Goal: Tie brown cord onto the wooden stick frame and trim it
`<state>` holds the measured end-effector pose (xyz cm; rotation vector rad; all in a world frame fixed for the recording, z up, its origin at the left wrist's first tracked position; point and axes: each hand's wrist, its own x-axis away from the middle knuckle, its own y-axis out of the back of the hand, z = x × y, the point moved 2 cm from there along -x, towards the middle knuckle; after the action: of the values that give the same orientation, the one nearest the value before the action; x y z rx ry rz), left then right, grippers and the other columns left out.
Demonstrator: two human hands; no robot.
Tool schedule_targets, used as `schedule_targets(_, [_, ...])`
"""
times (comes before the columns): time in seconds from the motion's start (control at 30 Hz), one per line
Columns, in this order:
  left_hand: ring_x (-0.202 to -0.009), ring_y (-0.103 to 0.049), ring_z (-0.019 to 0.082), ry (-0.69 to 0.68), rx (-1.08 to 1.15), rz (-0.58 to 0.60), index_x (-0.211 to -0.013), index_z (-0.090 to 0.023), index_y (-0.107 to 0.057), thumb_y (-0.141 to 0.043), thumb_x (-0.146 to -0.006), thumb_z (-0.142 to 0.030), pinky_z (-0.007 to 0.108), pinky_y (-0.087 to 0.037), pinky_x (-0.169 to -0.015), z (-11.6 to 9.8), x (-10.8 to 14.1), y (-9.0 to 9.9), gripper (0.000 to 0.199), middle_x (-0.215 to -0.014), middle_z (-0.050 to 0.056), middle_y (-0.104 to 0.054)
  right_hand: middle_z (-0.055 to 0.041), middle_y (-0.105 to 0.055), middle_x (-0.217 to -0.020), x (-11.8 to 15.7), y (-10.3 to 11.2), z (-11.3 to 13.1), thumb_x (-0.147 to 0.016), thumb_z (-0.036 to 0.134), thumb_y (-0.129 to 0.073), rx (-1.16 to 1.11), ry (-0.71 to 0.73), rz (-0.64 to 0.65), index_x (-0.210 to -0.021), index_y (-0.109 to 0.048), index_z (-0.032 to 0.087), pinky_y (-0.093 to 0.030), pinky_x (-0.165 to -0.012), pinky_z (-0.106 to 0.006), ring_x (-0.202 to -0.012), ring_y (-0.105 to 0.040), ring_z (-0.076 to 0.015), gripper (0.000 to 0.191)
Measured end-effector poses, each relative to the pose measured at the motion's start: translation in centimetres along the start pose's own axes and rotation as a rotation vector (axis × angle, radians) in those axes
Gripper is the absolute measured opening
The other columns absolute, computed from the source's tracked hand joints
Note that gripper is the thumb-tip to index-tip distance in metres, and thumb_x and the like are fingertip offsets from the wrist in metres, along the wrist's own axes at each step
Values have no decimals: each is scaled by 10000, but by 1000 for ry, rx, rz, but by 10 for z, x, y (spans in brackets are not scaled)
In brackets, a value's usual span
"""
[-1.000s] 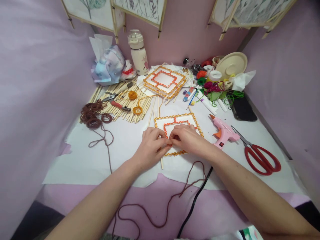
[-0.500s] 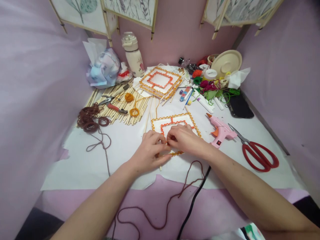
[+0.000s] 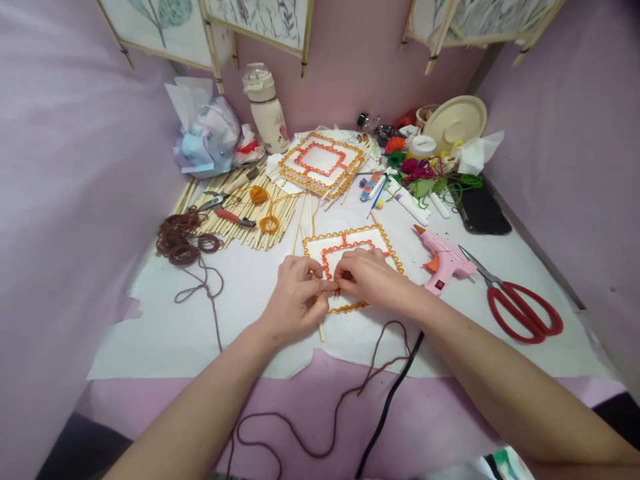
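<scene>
A stick frame [image 3: 348, 309] lies flat on the white paper, its outer border trimmed with wavy yellow-orange yarn and its inner rectangle with red-orange yarn. My left hand [image 3: 297, 297] is curled over the frame's left side, index fingertip at the inner rectangle's near-left corner. Close against it, my right hand [image 3: 367, 277] pinches at the same corner. A short dark reddish strand of yarn [image 3: 338, 291] shows at the fingertips. What lies between the left fingers is hidden. Brown yarn [image 3: 334, 433] trails loosely below, over the table's front edge.
To the right lie a pink glue gun [image 3: 445, 263], red-handled scissors [image 3: 525, 310] and a phone [image 3: 484, 208]. Leftward are a brown yarn bundle [image 3: 183, 240], pruning shears [image 3: 227, 212] and many sticks [image 3: 273, 230]. Behind stand a similar frame [image 3: 320, 190] and a bottle [image 3: 267, 117].
My left thumb has drawn back left from the frame's near edge, baring the corner and the reddish strand. My right hand has stayed nearly in place. The view has shifted slightly.
</scene>
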<state>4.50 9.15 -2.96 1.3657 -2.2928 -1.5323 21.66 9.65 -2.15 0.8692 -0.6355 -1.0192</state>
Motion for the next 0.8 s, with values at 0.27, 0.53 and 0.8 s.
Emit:
schedule_targets(0.27, [-940, -448, 226, -10, 5, 28, -872, -230, -732, -528, -732, -87, 425, -387, -847, -1, 0, 0, 285, -925, 63, -553, -17, -589, -701, 0, 1, 1, -803, 139, -496, -4, 2, -7, -625, -584, 166, -256, -710, -305, -738, -477, -151, 200])
schedule_targets(0.53, [-916, -454, 223, -23, -11, 21, -883, -232, -726, -521, -740, -92, 423, -391, -830, -1, -1, 1, 287, -894, 62, -566, -15, -589, -742, 1, 2, 1, -801, 127, -494, -12, -5, -65, -641, -575, 162, -256, -714, -302, -744, -476, -142, 183])
schedule_targets(0.8, [-935, -449, 234, 7, -49, 12, -977, -233, -714, -531, -737, -94, 421, -387, -824, 0, 0, -1, 332, -932, 72, -556, -31, -608, -788, -1, 1, 2, -836, 149, -504, 17, -8, -124, -710, -620, 169, -266, -746, -309, -806, -491, -166, 173])
